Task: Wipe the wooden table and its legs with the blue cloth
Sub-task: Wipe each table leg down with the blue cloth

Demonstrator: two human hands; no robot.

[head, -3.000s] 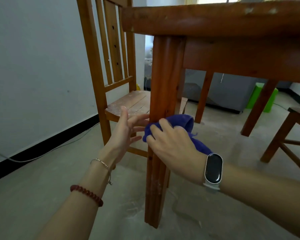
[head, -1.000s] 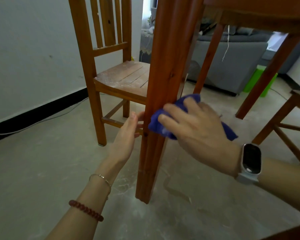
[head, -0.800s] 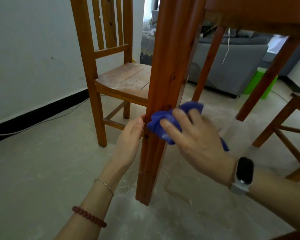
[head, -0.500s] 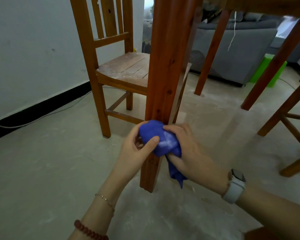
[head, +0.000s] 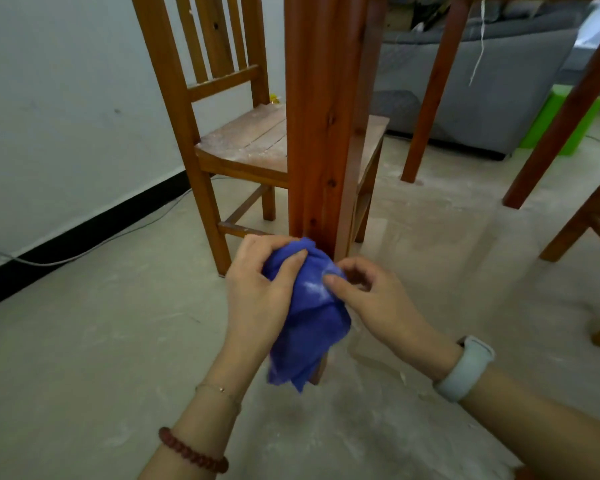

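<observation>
1. My left hand [head: 257, 296] grips the blue cloth [head: 309, 317] from the left, my thumb laid across its top and my other fingers [head: 253, 244] curled round behind it.
2. My right hand [head: 378, 299] pinches the same cloth from the right, thumb tip on the pale dusty patch at its front, the other fingers curled above.
3. The cloth is bunched between both hands in front of the near leg [head: 321, 133] of the wooden counter, low down on it; its loose end hangs toward the floor [head: 101, 341] and hides most of the leg's foot. I cannot tell whether the cloth presses on the wood.
4. Two more legs of the counter stand farther back on the right, one [head: 430, 98] nearer the middle and one [head: 561, 126] slanting toward the edge.
5. A wooden chair [head: 243, 140] stands just behind the near leg, its slatted seat dusted pale.
6. A grey sofa [head: 482, 81] and a green box [head: 561, 123] sit in the background; a white cable [head: 84, 251] runs along the black skirting on the left.
7. I wear a pale watch band [head: 465, 368] on my right wrist, a thin bracelet [head: 219, 389] and a red bead bracelet [head: 191, 452] on my left.
</observation>
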